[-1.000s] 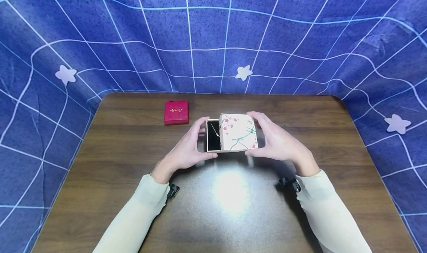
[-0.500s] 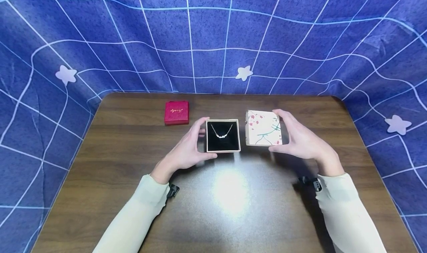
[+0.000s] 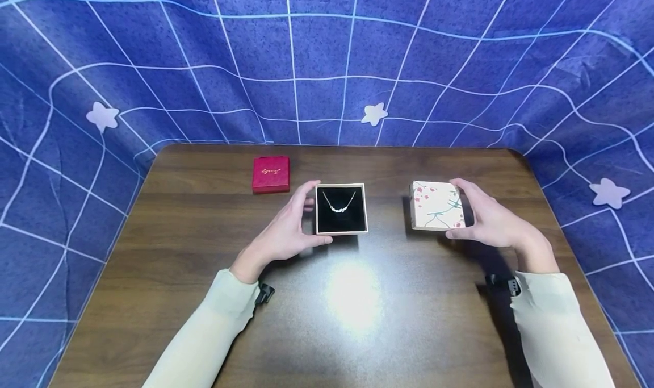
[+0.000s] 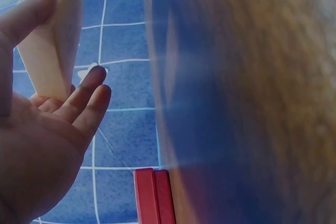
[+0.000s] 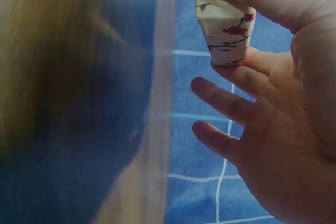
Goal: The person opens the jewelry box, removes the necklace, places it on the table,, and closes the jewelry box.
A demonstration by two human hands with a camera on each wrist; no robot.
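Observation:
My left hand (image 3: 286,226) grips a small square jewellery box base (image 3: 357,232) by its near and far edges, thumb at the front. Inside the base, a silver necklace (image 3: 339,209) lies in a V on black padding (image 3: 341,223). In the left wrist view the pale side of the box base (image 4: 52,40) shows between thumb and fingers. Off to the right, my right hand (image 3: 490,215) pinches the white box lid (image 3: 437,206), printed with red blossoms and green branches, between thumb and fingers. The lid (image 5: 226,35) also shows in the right wrist view, two fingers spread off it.
A closed red box (image 3: 271,175) with gold lettering lies at the back left of the brown wooden table (image 3: 204,320). Behind the table hangs a blue curtain (image 3: 245,47) with white grid lines and stars.
My right hand has slid the lid off the base and carried it to the right, uncovering the necklace. The left hand and box base have stayed in place.

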